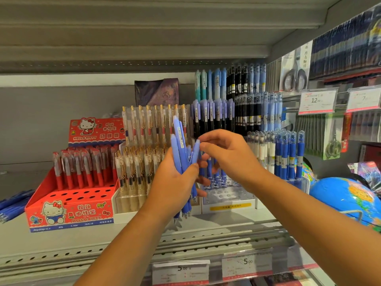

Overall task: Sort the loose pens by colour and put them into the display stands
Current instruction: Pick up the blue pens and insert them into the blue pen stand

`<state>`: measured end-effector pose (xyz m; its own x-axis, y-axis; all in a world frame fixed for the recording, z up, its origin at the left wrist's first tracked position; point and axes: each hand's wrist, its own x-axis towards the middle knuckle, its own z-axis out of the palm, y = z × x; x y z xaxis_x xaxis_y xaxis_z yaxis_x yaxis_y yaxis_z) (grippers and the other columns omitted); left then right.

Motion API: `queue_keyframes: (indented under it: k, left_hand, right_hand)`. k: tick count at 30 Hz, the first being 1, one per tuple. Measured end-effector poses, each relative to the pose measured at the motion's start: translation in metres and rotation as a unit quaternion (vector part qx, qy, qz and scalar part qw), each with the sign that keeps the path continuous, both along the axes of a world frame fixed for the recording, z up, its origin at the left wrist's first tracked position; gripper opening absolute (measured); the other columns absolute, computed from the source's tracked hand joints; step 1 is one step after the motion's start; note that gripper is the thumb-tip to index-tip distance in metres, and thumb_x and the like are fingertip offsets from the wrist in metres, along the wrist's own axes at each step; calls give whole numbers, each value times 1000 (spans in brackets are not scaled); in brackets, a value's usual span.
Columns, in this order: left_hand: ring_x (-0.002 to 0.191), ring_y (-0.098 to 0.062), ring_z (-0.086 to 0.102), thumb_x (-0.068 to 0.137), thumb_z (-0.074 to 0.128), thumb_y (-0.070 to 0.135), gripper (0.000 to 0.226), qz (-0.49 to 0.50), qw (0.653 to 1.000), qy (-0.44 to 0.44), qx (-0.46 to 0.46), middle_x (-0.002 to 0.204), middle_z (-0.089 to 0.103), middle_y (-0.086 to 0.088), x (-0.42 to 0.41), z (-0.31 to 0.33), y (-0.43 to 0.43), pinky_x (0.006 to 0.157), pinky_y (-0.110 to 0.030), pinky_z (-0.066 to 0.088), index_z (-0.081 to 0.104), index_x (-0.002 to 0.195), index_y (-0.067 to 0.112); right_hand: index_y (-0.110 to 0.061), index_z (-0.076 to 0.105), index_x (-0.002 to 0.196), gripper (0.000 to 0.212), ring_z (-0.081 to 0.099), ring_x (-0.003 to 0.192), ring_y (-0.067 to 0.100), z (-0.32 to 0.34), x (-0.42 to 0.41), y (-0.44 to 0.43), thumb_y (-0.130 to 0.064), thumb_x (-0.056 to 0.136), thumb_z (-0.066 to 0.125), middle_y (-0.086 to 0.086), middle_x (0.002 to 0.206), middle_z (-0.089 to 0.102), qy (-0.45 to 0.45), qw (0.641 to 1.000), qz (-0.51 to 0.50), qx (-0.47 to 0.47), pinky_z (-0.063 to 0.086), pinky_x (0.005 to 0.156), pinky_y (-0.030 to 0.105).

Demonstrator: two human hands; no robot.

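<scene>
My left hand is wrapped round a bunch of blue pens. They are held upright, with the tips pointing down below the fist and the butt ends fanning out above it. My right hand meets it from the right and pinches the top of one pen at the right edge of the bunch, thumb and forefinger closed on its end. That pen's lower part runs down behind my left thumb, and I cannot tell whether the left hand also grips it. Both hands are raised above the shelf.

Straight behind the bunch is a white stand of clear pens with gold clips. To the left of the grip sits a red stand, with red pens in its back rows and open holes in its front steps. Behind and below my right hand is a clear stand with its front holes showing. Dark blue pens stand at its right end, and tiers of black and pale blue pens rise behind. Far left of the grip, loose pens, also blue, lie on the shelf. Far right is a globe. Price tags hang on the shelf edge below my forearms.
</scene>
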<state>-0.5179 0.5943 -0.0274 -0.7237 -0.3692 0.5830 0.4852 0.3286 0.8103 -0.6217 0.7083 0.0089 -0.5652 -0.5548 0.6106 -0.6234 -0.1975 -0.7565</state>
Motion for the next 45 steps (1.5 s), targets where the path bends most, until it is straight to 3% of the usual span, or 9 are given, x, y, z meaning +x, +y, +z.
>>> queue_keyframes:
  k: [6,13,17,21,30,35,38,42,45]
  left_hand:
    - [70,-27,73,99,54,9,23,-2,1000,-1,16,80,74,-1,1,0,0,53,-36,59,58,108,30]
    - [65,-9,72,98,58,16,23,35,999,11,8,76,73,14,-1,0,1,52,-22,57,55,101,38]
    - [73,-16,74,98,57,15,20,37,999,10,31,91,73,-1,-3,0,-3,58,-32,61,55,108,33]
    - [78,-19,74,100,55,17,19,23,999,14,38,87,75,3,-5,-1,-4,64,-35,62,55,110,34]
    - [81,-22,74,99,55,16,23,6,999,5,39,93,74,-2,-5,-2,-5,62,-33,61,54,114,34]
    - [80,-23,73,99,55,14,25,-3,999,-2,45,91,74,-1,-5,-2,-6,61,-33,60,53,116,32]
    - [78,-25,73,100,55,12,26,-3,999,-5,52,91,74,-3,-5,-2,-6,60,-34,60,53,117,31]
    - [77,-24,73,100,54,12,28,0,999,-10,49,89,74,-1,-5,-2,-6,59,-33,60,52,120,31]
    - [76,-25,73,99,54,13,27,-2,999,-15,45,90,74,0,-5,-2,-5,59,-36,61,52,120,31]
  right_hand:
    - [-9,67,99,11,64,63,11,-11,2,-3,-9,88,69,2,77,68,-42,997,60,-30,53,57,25]
    - [-6,62,96,5,71,79,25,-14,1,1,-7,92,64,13,90,74,-95,989,79,-83,59,62,34]
    - [-7,57,101,7,73,81,26,-8,-6,10,-8,95,60,11,90,74,-98,984,61,-138,59,60,32]
    - [-18,56,104,13,72,77,21,2,-20,16,-9,96,60,12,89,70,-44,987,-21,-155,58,57,28]
    - [-19,54,114,18,61,75,6,17,-40,22,-21,97,60,-14,84,59,180,945,-261,-79,57,68,41]
    - [-17,51,117,19,57,76,12,11,-43,16,-18,99,56,-2,88,60,217,929,-300,-23,52,69,44]
    - [-17,51,117,18,49,70,-4,7,-46,10,-16,99,55,3,100,62,228,922,-313,12,45,64,35]
    - [-16,44,129,32,51,76,16,0,-48,4,-11,99,52,13,114,58,242,908,-330,87,37,58,30]
    - [-19,30,142,53,60,82,30,-6,-49,1,-3,96,50,15,113,58,256,881,-358,177,41,57,35]
